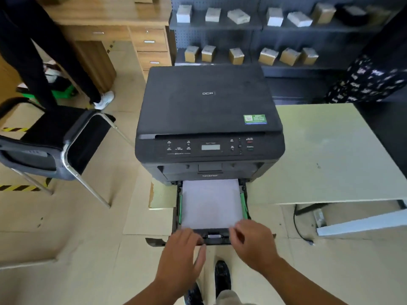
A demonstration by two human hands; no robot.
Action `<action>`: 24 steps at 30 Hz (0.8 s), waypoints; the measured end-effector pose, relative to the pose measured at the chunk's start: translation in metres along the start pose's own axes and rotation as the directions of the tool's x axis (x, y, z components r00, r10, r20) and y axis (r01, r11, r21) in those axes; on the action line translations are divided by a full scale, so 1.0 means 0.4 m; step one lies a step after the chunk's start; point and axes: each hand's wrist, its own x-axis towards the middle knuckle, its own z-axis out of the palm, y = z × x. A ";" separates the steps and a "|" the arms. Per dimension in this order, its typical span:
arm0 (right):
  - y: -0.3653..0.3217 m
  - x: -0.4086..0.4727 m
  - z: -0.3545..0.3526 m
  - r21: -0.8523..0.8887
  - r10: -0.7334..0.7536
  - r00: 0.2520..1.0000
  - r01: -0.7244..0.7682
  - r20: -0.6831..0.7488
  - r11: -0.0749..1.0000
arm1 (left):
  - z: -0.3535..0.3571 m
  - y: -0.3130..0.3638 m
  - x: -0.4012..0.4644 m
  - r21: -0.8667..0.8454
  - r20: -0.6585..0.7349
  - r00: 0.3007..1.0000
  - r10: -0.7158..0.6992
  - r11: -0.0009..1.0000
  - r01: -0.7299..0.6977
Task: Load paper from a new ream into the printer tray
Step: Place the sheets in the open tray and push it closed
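In the head view we look down on a black printer (209,111) standing on a pale green surface (334,155), with its paper tray (245,195) pulled out toward us past the surface's near edge, over the floor. A white stack of paper (211,203) lies flat in the tray between green side guides, its long axis running straight away from us into the printer's body. The paper's near edge sits just beyond our fingertips, so the task's thing lies directly ahead of both hands and slightly above them in the picture. Our left hand (184,254) rests palm down on the tray's front lip at its left corner, fingers spread loosely and flat, gripping nothing that we can see. Our right hand (253,243) hovers at the right corner, fingers curled and narrowed, tips touching or nearly touching the paper's near right edge; we cannot tell whether it pinches a sheet. Both hands are about equally near, one at each side of the tray's front latch. We judge the loading nearly done, and the next move turns on pushing the tray straight forward along that long axis. No ream wrapper is in view.
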 end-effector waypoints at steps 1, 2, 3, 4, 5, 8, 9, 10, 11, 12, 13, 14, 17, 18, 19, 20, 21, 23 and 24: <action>-0.012 -0.030 0.004 -0.006 -0.096 0.994 0.096 0.055 0.995 | 0.011 0.004 -0.015 -0.009 0.007 0.999 0.037 0.999 -0.037; -0.017 -0.056 0.011 -0.013 -0.156 0.980 0.159 0.121 0.987 | 0.026 0.005 -0.030 -0.008 0.014 0.998 0.060 0.998 -0.060; -0.021 -0.076 0.021 -0.030 -0.174 0.966 0.183 0.193 0.983 | 0.043 0.005 -0.045 -0.004 0.013 0.997 0.082 0.997 -0.082; -0.024 -0.093 0.037 -0.069 -0.150 0.954 0.173 0.260 0.982 | 0.059 0.004 -0.060 -0.009 0.014 0.996 0.083 0.997 -0.083; -0.028 -0.108 0.050 -0.111 -0.108 0.945 0.149 0.307 0.983 | 0.073 0.000 -0.072 -0.011 0.015 0.998 0.069 0.998 -0.068; -0.038 -0.124 0.066 -0.146 0.005 0.933 0.051 0.360 0.988 | 0.092 -0.015 -0.088 0.009 0.077 0.997 -0.017 1.000 0.016; -0.040 -0.121 0.064 -0.138 0.007 0.938 0.044 0.345 0.989 | 0.091 -0.016 -0.086 0.021 0.104 0.994 -0.040 0.999 0.037; -0.042 -0.114 0.062 -0.138 0.010 0.940 0.039 0.341 0.990 | 0.088 -0.018 -0.083 0.029 0.122 0.991 -0.060 0.998 0.056; -0.043 -0.105 0.060 -0.151 0.016 0.937 0.039 0.348 0.988 | 0.086 -0.019 -0.078 0.027 0.122 0.990 -0.072 0.997 0.069; -0.045 -0.099 0.060 -0.164 0.023 0.933 0.039 0.358 0.986 | 0.082 -0.020 -0.073 0.025 0.114 0.990 -0.083 0.996 0.080; -0.046 -0.093 0.061 -0.169 0.024 0.932 0.040 0.363 0.985 | 0.078 -0.019 -0.067 0.031 0.111 0.990 -0.089 0.996 0.086; -0.045 -0.085 0.060 -0.175 0.028 0.930 0.040 0.368 0.984 | 0.075 -0.019 -0.059 0.044 0.112 0.989 -0.094 0.995 0.090; -0.025 -0.051 0.058 -0.145 -0.005 0.931 0.062 0.364 0.987 | 0.079 -0.017 -0.023 0.072 0.113 0.988 -0.105 0.993 0.097; -0.016 -0.033 0.052 -0.141 -0.014 0.926 0.073 0.377 0.987 | 0.079 -0.016 -0.007 0.078 0.115 0.988 -0.104 0.992 0.095; -0.006 -0.012 0.047 -0.143 -0.023 0.922 0.084 0.386 0.986 | 0.073 -0.014 0.013 0.087 0.118 0.987 -0.106 0.992 0.096; 0.004 0.012 0.042 -0.141 -0.030 0.922 0.091 0.385 0.986 | 0.068 -0.014 0.037 0.102 0.115 0.987 -0.115 0.989 0.103; 0.017 0.037 0.042 -0.137 -0.041 0.923 0.100 0.382 0.985 | 0.065 -0.016 0.062 0.113 0.118 0.985 -0.129 0.987 0.116; 0.042 0.089 0.041 -0.135 -0.050 0.917 0.112 0.397 0.985 | 0.058 -0.017 0.116 0.131 0.136 0.980 -0.145 0.983 0.128; 0.052 0.117 0.040 -0.135 -0.053 0.912 0.117 0.406 0.984 | 0.052 -0.015 0.147 0.144 0.142 0.979 -0.146 0.982 0.125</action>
